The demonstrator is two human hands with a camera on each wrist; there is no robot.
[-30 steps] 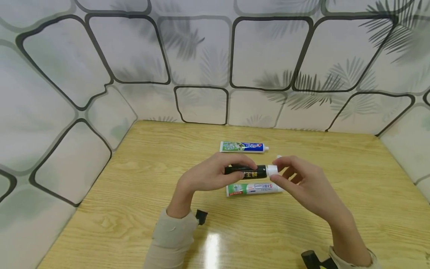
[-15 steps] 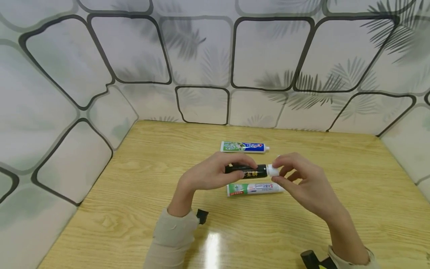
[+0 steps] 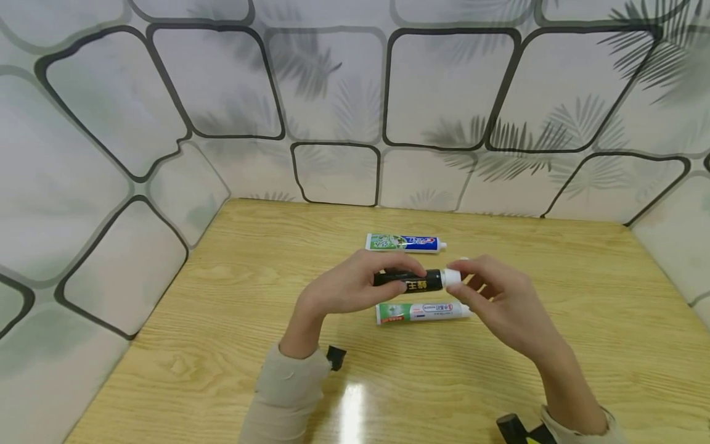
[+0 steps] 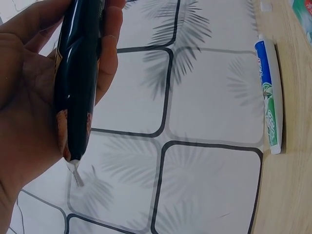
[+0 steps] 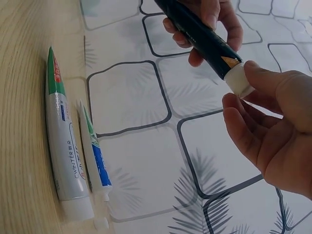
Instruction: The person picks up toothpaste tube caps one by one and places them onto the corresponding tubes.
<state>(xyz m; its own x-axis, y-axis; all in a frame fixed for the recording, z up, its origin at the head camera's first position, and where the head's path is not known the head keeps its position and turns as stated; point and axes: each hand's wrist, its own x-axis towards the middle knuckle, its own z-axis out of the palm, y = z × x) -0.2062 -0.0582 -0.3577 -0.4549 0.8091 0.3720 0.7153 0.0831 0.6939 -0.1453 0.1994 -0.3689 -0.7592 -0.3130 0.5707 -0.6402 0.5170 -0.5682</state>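
Observation:
My left hand [image 3: 349, 283] grips a black toothpaste tube [image 3: 424, 281] with gold lettering, held level above the table. Its white cap [image 3: 451, 277] points right, and the thumb and fingertips of my right hand [image 3: 501, 302] pinch it. In the right wrist view the cap [image 5: 238, 80] sits against the tube's end, between my right thumb and fingers. The left wrist view shows the tube's crimped tail [image 4: 74, 170] beyond my palm. Part of the tube is hidden behind my left fingers.
A green-and-white toothpaste tube [image 3: 423, 312] lies on the table [image 3: 222, 308] nearer me. Farther back lies a blue-and-green one [image 3: 405, 243], its thin nozzle bare. A small white cap [image 5: 101, 223] lies near that nozzle. Patterned panels [image 3: 333, 86] stand behind and at the sides.
My right fingertips have shifted their hold on the white cap, rolling over it and back. The left hand still grips the black tube in nearly the same place.

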